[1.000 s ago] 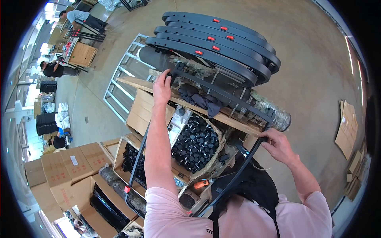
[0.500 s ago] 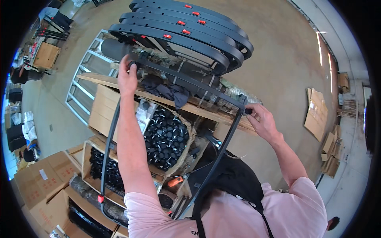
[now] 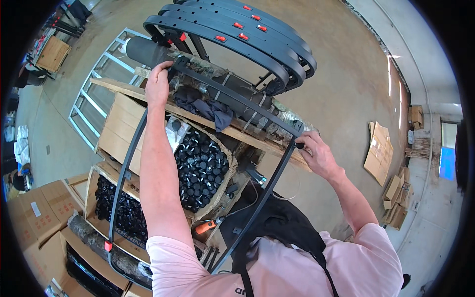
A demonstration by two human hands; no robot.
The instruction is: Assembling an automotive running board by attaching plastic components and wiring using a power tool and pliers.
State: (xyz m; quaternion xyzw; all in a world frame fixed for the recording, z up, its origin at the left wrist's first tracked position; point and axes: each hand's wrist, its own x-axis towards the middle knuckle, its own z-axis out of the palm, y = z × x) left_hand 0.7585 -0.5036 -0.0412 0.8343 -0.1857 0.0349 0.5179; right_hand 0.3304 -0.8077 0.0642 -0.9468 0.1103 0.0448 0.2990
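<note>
Black frame (image 3: pixel 235 95), left rail (image 3: pixel 131 153) partly hidden behind left hand (image 3: pixel 158 88)

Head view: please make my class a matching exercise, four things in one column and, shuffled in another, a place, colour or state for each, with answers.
Things
1. right hand
2. crumpled cloth
3. ladder-like rack
4. black knobs

Place, colour or state
A. silvery
B. heaped together
C. at a corner of the black frame
D. draped across the wooden plank

Pairs: 1-C, 2-D, 3-A, 4-B
</note>
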